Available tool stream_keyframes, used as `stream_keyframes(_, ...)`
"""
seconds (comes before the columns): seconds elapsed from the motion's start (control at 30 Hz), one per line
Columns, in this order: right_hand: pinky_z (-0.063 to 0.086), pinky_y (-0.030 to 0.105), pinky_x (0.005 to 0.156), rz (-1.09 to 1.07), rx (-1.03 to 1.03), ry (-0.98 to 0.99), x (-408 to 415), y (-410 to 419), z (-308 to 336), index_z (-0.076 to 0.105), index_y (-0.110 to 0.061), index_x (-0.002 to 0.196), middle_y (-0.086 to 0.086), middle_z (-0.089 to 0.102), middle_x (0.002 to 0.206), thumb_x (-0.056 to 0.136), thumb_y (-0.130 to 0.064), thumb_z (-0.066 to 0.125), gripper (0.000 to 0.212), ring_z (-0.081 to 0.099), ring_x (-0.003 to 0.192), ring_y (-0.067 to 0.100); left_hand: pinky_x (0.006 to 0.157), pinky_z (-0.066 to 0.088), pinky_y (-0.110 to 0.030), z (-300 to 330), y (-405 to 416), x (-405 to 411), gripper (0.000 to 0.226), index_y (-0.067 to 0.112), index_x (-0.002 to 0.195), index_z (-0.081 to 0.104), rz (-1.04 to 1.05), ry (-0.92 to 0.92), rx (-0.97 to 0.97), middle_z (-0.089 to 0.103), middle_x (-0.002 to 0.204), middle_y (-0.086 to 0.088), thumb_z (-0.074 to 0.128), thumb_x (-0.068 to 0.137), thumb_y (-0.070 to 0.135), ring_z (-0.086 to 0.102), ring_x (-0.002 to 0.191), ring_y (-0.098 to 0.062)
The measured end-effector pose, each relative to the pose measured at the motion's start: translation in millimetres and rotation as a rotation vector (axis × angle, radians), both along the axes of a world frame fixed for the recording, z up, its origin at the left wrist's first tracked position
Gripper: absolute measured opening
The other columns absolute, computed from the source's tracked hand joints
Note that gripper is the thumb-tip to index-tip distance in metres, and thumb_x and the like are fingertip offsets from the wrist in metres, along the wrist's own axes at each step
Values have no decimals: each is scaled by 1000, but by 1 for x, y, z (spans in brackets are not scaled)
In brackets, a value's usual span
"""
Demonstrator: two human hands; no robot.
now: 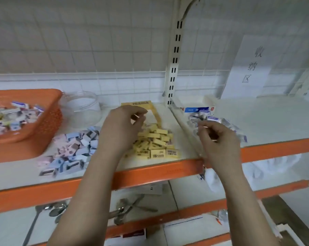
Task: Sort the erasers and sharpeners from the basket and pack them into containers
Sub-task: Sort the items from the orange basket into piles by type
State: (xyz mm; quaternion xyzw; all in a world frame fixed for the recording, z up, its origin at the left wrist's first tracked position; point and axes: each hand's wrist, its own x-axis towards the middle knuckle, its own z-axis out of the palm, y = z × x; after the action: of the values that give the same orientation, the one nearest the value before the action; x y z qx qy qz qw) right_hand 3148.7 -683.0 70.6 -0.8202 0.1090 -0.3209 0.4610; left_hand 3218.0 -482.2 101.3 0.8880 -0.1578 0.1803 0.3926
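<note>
An orange basket (pixel 43 128) at the left holds mixed small erasers and sharpeners. A pile of blue, pink and white packs (pixel 70 150) lies in front of it. Yellow erasers (pixel 155 142) are heaped mid-shelf before an open yellow carton (pixel 150 108). My left hand (pixel 121 125) hovers over the heap's left side with loosely curled fingers and nothing visible in them. My right hand (pixel 216 137) is raised beside white-and-blue erasers (pixel 208 118) lying in clear wrap. Its fingers are curled with thumb near forefinger; anything pinched there is too blurred to make out.
A clear plastic jar (pixel 81 109) stands behind the piles, next to the basket. A blue-and-white box (pixel 196 109) sits by the slotted shelf upright (pixel 173 68). The orange shelf edge (pixel 150 173) runs below my wrists. Metal spoons (pixel 129 208) lie on the shelf underneath.
</note>
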Motion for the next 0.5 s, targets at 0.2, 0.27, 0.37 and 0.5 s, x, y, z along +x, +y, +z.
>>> stream_keyframes(0.2,45,16,62,169,-127,-9,41,114,10,70,-24,101,-7,66,72,90,-17,57,19,59,69,7,70,40,-23,1,143,9,17,23,100,72,165,-10,113,65,82,14,61,87,19,56,69,-4)
stream_keyframes(0.27,44,17,60,219,-167,-28,56,158,17,68,-28,99,-7,65,71,90,-18,57,17,58,66,10,70,38,-23,1,196,15,16,20,98,73,208,-71,135,68,85,6,62,87,15,56,71,-9)
stream_keyframes(0.37,40,8,56,302,-242,-40,86,227,29,66,-29,96,-12,61,67,90,-18,58,15,55,62,3,66,36,-23,0,272,26,14,19,92,74,237,-139,146,69,82,2,64,85,12,56,68,-11)
stream_keyframes(0.5,46,22,73,393,-414,30,144,314,46,71,-18,100,-7,64,75,89,-16,58,16,56,65,5,65,36,-23,0,350,38,13,23,91,73,277,-123,181,63,79,11,64,85,16,54,69,-9)
